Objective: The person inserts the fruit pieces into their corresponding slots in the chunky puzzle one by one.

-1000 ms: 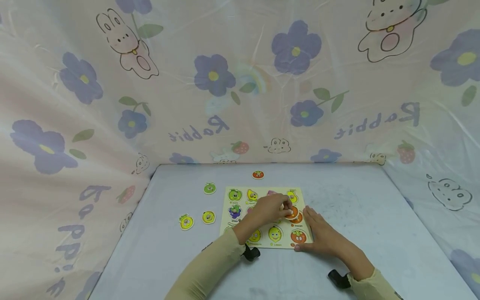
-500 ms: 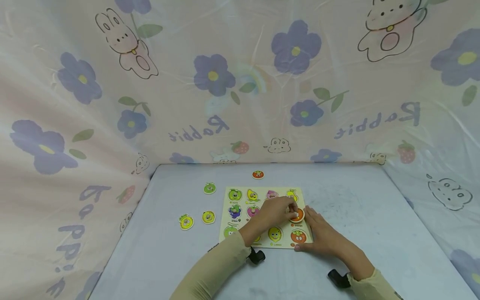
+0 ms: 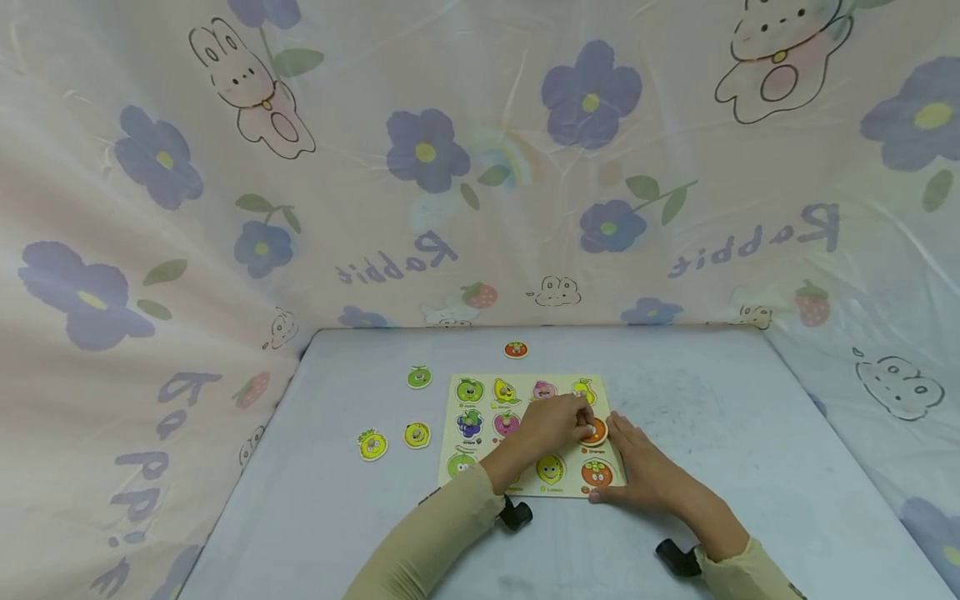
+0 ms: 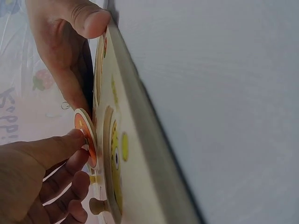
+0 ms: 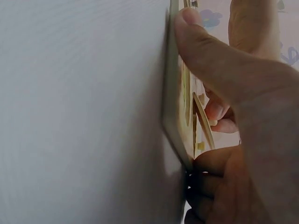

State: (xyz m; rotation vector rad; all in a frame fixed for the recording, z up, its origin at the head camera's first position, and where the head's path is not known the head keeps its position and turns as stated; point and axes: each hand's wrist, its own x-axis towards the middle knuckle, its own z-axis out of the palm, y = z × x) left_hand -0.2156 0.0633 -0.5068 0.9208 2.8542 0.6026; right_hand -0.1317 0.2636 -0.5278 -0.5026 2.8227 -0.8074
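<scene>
My left hand [image 3: 551, 425] pinches the small knob of a round orange puzzle piece [image 4: 93, 151] between thumb and fingertips. The piece stands slightly tilted close over the orange picture at the right side of the fruit puzzle board [image 3: 487, 408]. Several knobbed fruit pieces sit in the upper rows, among them the apple [image 3: 470, 390] and the grapes [image 3: 470, 424]. My right hand [image 3: 651, 472] rests against the board's near right corner, its fingers straight along the right edge and its thumb at the front edge. The left forearm covers part of the bottom row.
Loose on the white table [image 3: 697, 392] lie a tomato piece [image 3: 516, 349] behind the board, and a green melon piece [image 3: 419, 377], a lemon piece [image 3: 417, 435] and a pineapple piece [image 3: 372, 445] left of it. A printed curtain [image 3: 510, 208] encloses the back and sides.
My left hand has moved slightly right and toward me with the orange piece, which now covers the orange picture. My right hand has stayed in place.
</scene>
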